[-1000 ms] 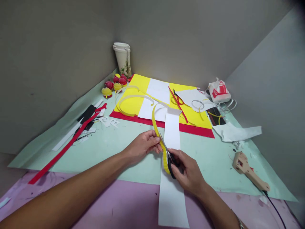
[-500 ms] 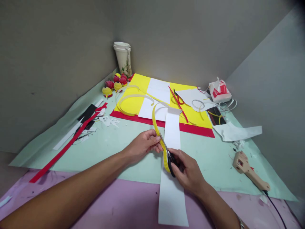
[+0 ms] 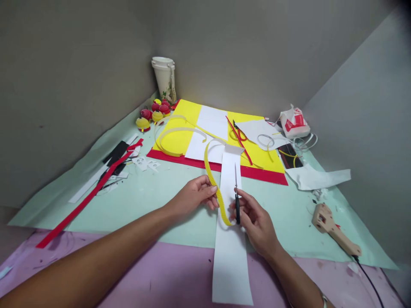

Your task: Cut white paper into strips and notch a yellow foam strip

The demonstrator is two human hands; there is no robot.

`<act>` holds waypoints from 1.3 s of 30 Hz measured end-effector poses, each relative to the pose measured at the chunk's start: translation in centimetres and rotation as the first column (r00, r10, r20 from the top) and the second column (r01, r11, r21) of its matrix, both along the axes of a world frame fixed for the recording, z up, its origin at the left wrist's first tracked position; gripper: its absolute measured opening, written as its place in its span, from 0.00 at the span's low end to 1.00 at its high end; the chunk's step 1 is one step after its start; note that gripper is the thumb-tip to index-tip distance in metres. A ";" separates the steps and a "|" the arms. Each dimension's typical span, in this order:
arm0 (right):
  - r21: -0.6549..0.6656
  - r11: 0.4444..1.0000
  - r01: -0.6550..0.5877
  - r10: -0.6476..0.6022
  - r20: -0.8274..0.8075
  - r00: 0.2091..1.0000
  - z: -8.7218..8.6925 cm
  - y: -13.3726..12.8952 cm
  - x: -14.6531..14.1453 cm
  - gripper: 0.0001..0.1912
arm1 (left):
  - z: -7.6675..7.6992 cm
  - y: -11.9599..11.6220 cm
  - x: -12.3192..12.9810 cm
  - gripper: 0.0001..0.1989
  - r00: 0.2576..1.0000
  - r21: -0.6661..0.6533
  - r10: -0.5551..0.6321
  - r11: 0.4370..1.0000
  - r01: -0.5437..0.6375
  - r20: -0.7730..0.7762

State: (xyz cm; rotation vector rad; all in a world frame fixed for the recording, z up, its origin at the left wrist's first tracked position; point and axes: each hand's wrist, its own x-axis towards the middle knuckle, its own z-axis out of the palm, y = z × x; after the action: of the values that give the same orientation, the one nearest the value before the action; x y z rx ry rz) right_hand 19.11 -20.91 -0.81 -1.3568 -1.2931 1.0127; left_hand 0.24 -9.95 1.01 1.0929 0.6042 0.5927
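Note:
Between thumb and fingers, my left hand pinches a yellow corrugated paper strip, which curves up to the back and down toward the right. My right hand grips a pair of black-handled scissors, its blades pointing away from me and apart from the strip's held part. The strip's lower end curls close to the scissor handles; whether it touches them I cannot tell. Beneath both lies a long white paper strip, running from the yellow and white sheets to the table's front.
Yellow sheets over a red one lie at the back. A beige glue gun with a cord rests at right. Red strips and paper scraps are at left. Small red and yellow balls sit by a white cup.
The scissors have moved right, away from the yellow strip, and turned to point straight ahead. My left hand keeps its pinch on the strip in nearly the same place.

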 end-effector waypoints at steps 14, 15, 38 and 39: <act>-0.078 0.991 0.106 -0.108 -0.025 0.994 1.2 0.1 -3.2 0.41 | -0.4 -0.4 0.2 0.13 0.994 0.097 -0.069 0.992 0.077 -0.090; -0.091 0.990 0.103 -0.106 -0.031 0.994 1.2 0.2 -3.4 0.39 | -0.4 -0.4 0.1 0.13 0.993 0.095 -0.075 0.992 0.083 -0.090; -0.304 0.952 -0.029 0.023 -0.023 0.999 2.3 -2.1 -5.3 0.37 | 1.1 1.0 -1.2 0.12 0.970 -0.050 0.235 0.971 -0.232 0.065; -0.315 0.949 -0.031 0.023 -0.029 0.999 2.3 -2.1 -5.2 0.37 | 1.1 1.2 -1.2 0.13 0.964 -0.046 0.264 0.964 -0.262 0.046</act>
State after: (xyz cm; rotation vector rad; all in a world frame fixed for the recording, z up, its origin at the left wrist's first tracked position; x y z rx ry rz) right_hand 13.86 -22.99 1.52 -1.5627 -1.1680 1.2932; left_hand -1.01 -8.79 2.12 0.9641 0.7193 0.8330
